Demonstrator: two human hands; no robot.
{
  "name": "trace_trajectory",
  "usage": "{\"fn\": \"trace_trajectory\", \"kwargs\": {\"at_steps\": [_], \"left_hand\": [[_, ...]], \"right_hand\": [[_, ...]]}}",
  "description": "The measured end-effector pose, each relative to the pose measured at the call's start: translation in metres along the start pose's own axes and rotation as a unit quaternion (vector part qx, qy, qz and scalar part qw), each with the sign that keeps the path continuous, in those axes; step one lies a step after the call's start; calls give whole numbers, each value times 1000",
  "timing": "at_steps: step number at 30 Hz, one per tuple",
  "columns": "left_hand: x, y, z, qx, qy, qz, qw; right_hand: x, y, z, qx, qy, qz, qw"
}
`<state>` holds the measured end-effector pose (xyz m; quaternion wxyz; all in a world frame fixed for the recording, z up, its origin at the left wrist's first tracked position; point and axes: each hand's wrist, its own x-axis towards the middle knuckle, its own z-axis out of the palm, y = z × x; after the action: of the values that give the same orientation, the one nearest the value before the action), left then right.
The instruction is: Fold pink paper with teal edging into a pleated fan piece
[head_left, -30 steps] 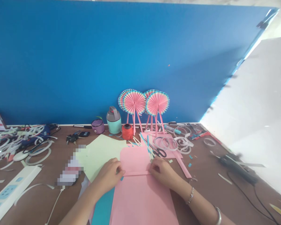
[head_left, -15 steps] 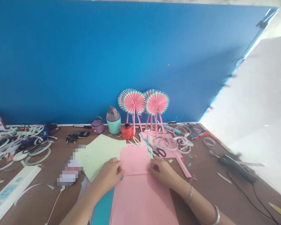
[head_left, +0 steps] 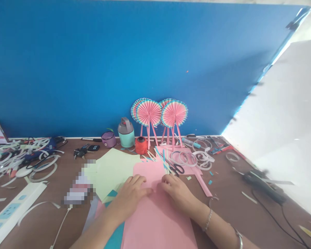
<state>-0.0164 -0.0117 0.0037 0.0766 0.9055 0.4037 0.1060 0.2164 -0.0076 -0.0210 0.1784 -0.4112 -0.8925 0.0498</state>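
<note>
A large pink paper sheet [head_left: 159, 221] lies in front of me. Its far part narrows into a flap with rounded corners, and a crease line runs near my hands. My left hand [head_left: 132, 195] rests on the sheet's left side, palm down, with the thumb stretched toward the middle. On the right side, my right hand [head_left: 177, 193] presses down with bent fingers, its thumb pointing inward to the crease. Neither hand lifts the paper. Black-handled scissors [head_left: 176, 169] lie just beyond my right fingers. Under my left forearm is a teal sheet [head_left: 116, 235].
Pale green paper [head_left: 116, 166] lies left of the pink sheet. Pink round paper fans [head_left: 149, 113] stand against the blue panel [head_left: 93, 62]. A teal-grey container [head_left: 126, 133], a red spool [head_left: 141, 145], coiled white strips [head_left: 188, 159] and a power strip [head_left: 15, 211] surround the work.
My hands have moved inward from the pink sheet's edges onto its surface, closer together at the crease. The left fingers have straightened from a pinch. More of the teal sheet's corner shows.
</note>
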Motion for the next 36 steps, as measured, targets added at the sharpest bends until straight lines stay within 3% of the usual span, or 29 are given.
{"fn": "trace_trajectory", "kwargs": {"at_steps": [4, 8, 15, 20, 24, 28, 30, 32, 34, 36], "left_hand": [[1, 1, 2, 23, -7, 25, 999], [3, 0, -1, 14, -23, 22, 999], [-2, -8, -13, -30, -23, -42, 998], [-2, -15, -13, -79, -19, -78, 994], [1, -23, -6, -174, 74, -103, 977], [-1, -29, -6, -238, 265, -137, 924], [-4, -29, -6, -252, 330, -155, 897], [-6, -27, -6, -281, 309, -160, 894], [-6, -21, -5, -336, 211, -164, 903], [-3, -10, -2, -402, 101, -179, 892]], "right_hand": [[1, -8, 3, -31, -6, -62, 998], [1, -6, 1, -24, -17, -39, 999], [-4, 2, -18, 2, -39, 37, 999], [-3, -2, -21, -13, -58, 22, 998], [-4, 0, -13, -53, -43, -5, 998], [-3, 6, -8, -14, 4, -13, 1000], [-2, 7, -8, 46, 48, -9, 998], [0, 7, -11, 109, 95, -3, 989], [1, 5, -13, 155, 136, 2, 979], [2, 1, -14, 176, 159, -2, 971]]}}
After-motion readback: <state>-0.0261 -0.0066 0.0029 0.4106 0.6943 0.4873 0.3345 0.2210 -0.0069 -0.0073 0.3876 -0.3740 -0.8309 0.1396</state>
